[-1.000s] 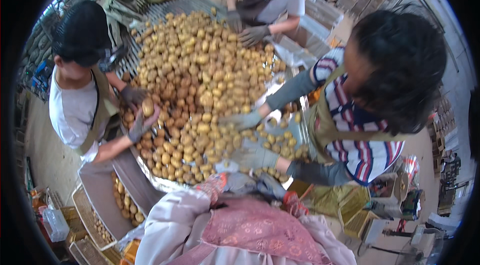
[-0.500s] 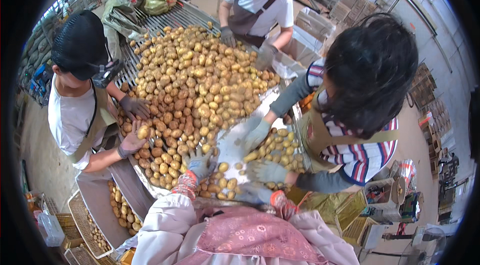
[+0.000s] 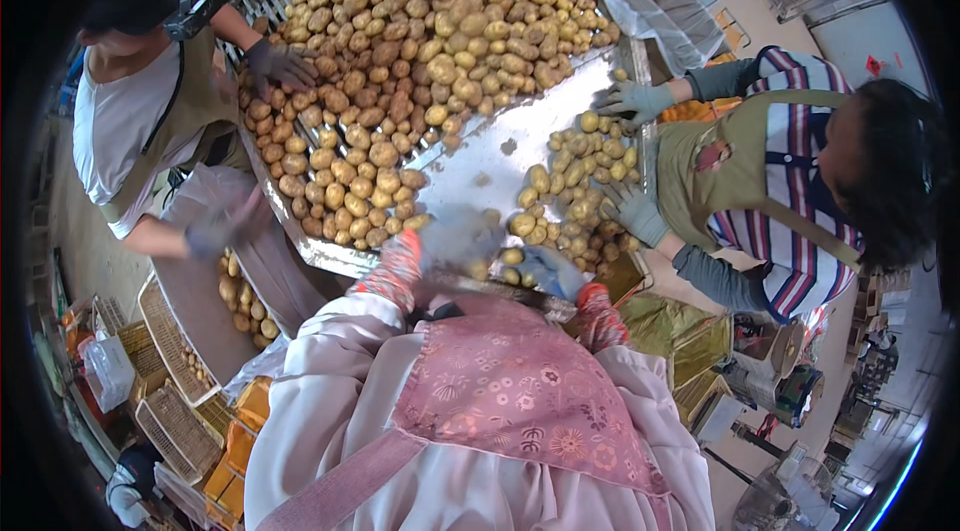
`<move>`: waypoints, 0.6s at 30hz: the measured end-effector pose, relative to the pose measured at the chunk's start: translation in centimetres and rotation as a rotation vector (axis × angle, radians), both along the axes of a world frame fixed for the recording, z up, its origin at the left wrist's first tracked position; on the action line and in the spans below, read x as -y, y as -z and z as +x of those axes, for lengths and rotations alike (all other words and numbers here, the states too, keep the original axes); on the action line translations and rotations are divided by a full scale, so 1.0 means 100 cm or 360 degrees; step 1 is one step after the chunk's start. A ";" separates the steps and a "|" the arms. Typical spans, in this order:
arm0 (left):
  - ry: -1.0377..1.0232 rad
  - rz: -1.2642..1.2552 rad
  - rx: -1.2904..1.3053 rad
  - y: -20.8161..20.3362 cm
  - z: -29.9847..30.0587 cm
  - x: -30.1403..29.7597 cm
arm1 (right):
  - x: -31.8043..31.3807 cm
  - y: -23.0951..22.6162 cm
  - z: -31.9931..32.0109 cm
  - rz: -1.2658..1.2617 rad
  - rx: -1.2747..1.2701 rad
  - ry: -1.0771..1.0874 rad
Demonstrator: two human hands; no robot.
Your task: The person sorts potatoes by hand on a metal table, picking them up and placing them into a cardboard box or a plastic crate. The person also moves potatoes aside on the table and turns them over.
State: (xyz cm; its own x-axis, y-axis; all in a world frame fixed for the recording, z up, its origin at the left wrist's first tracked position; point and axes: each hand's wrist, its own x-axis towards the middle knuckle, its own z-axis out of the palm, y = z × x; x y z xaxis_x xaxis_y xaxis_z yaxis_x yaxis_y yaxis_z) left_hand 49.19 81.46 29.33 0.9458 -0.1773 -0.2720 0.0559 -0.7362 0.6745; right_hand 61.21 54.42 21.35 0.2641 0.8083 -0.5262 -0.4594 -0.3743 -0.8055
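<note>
Potatoes (image 3: 400,31) lie heaped on a slatted metal table, the largest pile at the far and left side. My left hand (image 3: 458,237), in a grey glove, is over the near part of the metal surface (image 3: 490,156); motion smears its fingers. My right hand (image 3: 553,271), also gloved, is at the near edge beside a smaller group of potatoes (image 3: 575,166). A few potatoes (image 3: 512,263) sit between my hands. Blur hides whether the right fingers grip anything.
A co-worker's gloved hands (image 3: 638,211) touch the smaller group on the right. At left another person rests a gloved hand (image 3: 280,66) on the pile. Far off, a third holds something by a plastic-lined container (image 3: 675,6). Crates (image 3: 180,426) stand at lower left.
My view has tilted downward. My left hand has moved right over the bare metal. Potatoes near my hands have shifted toward the right-hand group. The left co-worker's nearer hand has left the pile.
</note>
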 end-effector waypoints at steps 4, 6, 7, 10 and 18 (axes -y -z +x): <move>-0.1198 0.0877 0.0571 0.012 -0.030 -0.085 | 0.062 0.074 0.041 0.0249 -0.0579 0.0257; -0.1598 0.0466 -0.0248 0.051 -0.065 -0.120 | 0.062 0.031 0.017 -0.0134 0.1012 0.0212; -0.1720 0.0602 -0.0263 0.078 -0.070 -0.118 | 0.039 0.012 0.005 -0.0035 0.0610 0.0214; -0.1676 0.0883 -0.0333 0.067 -0.035 -0.092 | -0.004 -0.009 -0.022 0.0055 -0.0518 0.0145; -0.0279 0.0532 -0.0130 0.060 -0.028 0.027 | 0.018 0.013 0.020 -0.0107 -0.0001 0.0458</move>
State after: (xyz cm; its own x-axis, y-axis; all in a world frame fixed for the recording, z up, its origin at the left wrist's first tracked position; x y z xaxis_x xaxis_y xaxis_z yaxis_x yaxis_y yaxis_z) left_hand 46.43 78.77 23.29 0.9267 0.0965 -0.3632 0.2443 -0.8892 0.3869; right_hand 63.25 52.58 20.07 0.4767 0.6636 -0.5766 -0.5550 -0.2814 -0.7828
